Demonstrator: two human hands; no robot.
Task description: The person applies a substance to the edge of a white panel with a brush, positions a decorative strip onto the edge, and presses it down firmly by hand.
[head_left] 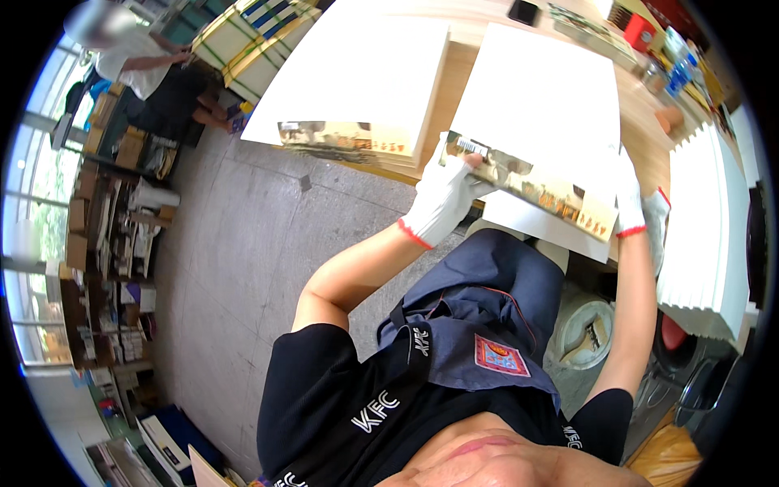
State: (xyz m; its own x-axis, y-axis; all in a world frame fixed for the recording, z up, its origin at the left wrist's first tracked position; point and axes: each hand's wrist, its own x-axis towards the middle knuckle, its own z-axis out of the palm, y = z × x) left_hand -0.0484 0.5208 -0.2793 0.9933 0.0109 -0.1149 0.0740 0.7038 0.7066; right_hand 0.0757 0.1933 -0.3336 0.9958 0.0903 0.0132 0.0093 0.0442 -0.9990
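1. Your white sheet [548, 89]: between your two hands, main face running away beyond your fingers. Its printed strip [527, 174], brown and cream, spans the near end, sloping down from left fingers toward right hand.
2. Your left hand [442, 203]: white glove, red cuff. Pinching the strip's left end, thumb on top; fingers beneath hidden.
3. Your right hand [630, 195]: same glove type, at the sheet's right edge. Can't tell if those fingers pinch or just rest along it.
4. Lower sheet [548, 225]: plain white, pokes out under the strip, on your side of the fingers.
5. Table [456, 85]: light wood, bare grain showing beyond your left fingers, between the sheet and a pile of sheets [357, 69]. Pile has matching print on its near end.
6. Right of your right fingers: upright stack of white folded boards [706, 219].
7. Far beyond your right fingers, table's back: dark phone [523, 11], red box [640, 32], blue bottle [682, 75].
8. Below your right hand, near your legs: pale bin [583, 333] with scraps inside.
9. Room, left of your left fingers: grey floor [235, 219], loaded shelves [114, 219], bright windows [36, 219]. Far left, a co-worker [142, 73] in a white top beside strapped bundles [243, 53].
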